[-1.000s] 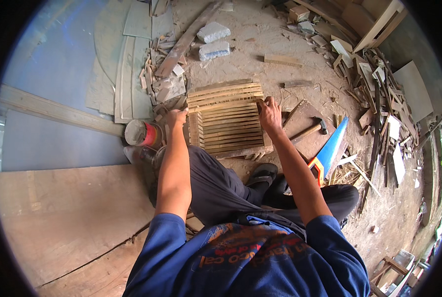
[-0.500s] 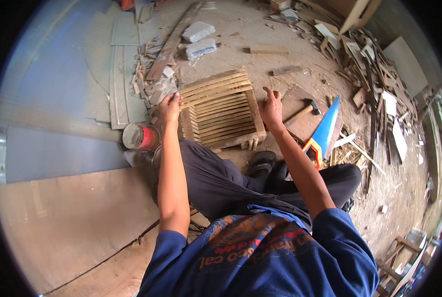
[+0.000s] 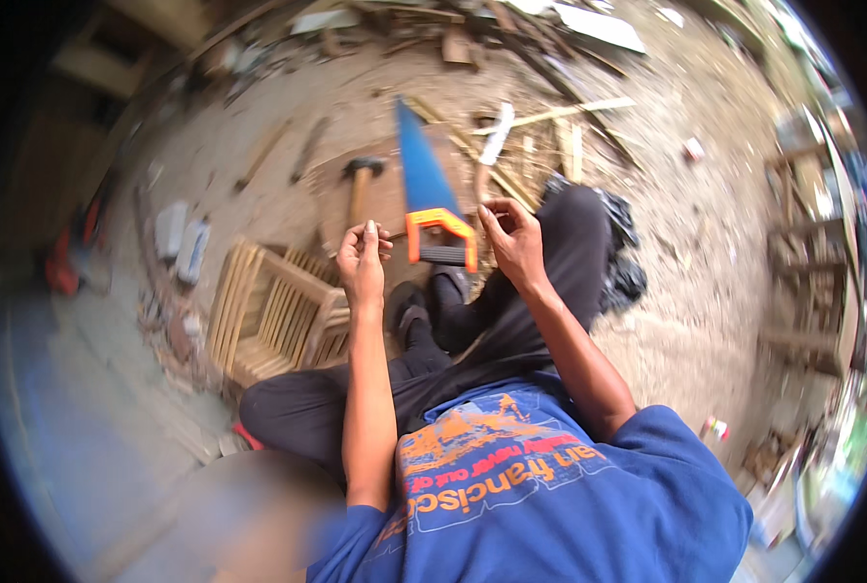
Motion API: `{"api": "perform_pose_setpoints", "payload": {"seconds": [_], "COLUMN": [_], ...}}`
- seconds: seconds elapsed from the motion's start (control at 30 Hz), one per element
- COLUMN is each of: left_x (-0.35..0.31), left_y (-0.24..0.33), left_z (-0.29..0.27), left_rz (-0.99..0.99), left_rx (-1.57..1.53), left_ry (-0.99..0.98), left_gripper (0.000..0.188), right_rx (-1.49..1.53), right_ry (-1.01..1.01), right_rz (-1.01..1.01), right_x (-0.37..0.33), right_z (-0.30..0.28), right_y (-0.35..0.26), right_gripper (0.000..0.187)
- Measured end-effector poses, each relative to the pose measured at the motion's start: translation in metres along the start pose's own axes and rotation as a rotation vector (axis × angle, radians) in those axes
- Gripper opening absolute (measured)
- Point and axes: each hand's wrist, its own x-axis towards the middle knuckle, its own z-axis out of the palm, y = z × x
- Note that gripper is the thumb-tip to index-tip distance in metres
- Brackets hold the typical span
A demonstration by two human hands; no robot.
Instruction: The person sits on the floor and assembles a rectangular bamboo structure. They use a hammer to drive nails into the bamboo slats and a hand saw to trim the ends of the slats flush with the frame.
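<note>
My left hand (image 3: 364,264) is raised beside the slatted wooden crate (image 3: 283,275), apart from it, with its thumb up and fingers curled in; anything between them is too small to make out. Across from it, my right hand (image 3: 517,243) pinches thumb and forefinger together near a handsaw (image 3: 429,180); what it holds, if anything, cannot be told. The saw has a blue blade and an orange handle with a dark grip, and lies between my hands. To its left a hammer (image 3: 359,189) with a black head and wooden handle rests on a brown board (image 3: 329,194).
Wood strips (image 3: 570,141) and shavings lie beyond my right knee, next to a black plastic bag (image 3: 625,267). Pale blocks (image 3: 192,248) sit at the left. Offcuts are strewn at the far side. A wooden frame (image 3: 811,253) stands at the right.
The view has swung to the right, so the crate now appears farther left and the saw is central. My left hand has come off the crate's slats. My right hand has moved beside the saw.
</note>
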Motion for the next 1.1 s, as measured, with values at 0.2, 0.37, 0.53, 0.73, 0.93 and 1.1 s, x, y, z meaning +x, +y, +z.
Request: {"api": "perform_pose_setpoints", "payload": {"seconds": [0.2, 0.37, 0.53, 0.73, 0.93, 1.1], "left_x": [-0.04, -0.099, -0.122, -0.104, -0.103, -0.101], "left_y": [-0.008, -0.075, -0.194, -0.221, -0.219, -0.222], "left_z": [0.197, 0.349, 0.408, 0.409, 0.412, 0.413], "left_rz": [-0.042, -0.369, -0.402, -0.488, -0.519, -0.506], "left_rx": [-0.037, -0.12, 0.074, 0.554, 0.525, 0.59], "left_ry": [-0.496, -0.855, -1.008, -0.816, -0.807, -0.79], "left_gripper": [0.021, 0.02, 0.021, 0.022, 0.021, 0.024], "right_rx": [0.085, -0.308, -0.539, -0.589, -0.769, -0.777], "right_ry": [0.49, 0.922, 0.786, 0.808, 0.598, 0.53], "right_rz": [0.011, 0.309, 0.638, 0.413, 0.646, 0.649], "right_x": [0.001, -0.048, -0.117, -0.107, -0.081, -0.082], "right_z": [-0.133, -0.262, -0.299, -0.288, -0.298, -0.308], "right_y": [0.03, 0.216, 0.338, 0.362, 0.363, 0.372], "right_gripper": [0.018, 0.02, 0.02, 0.028, 0.031, 0.023]}}
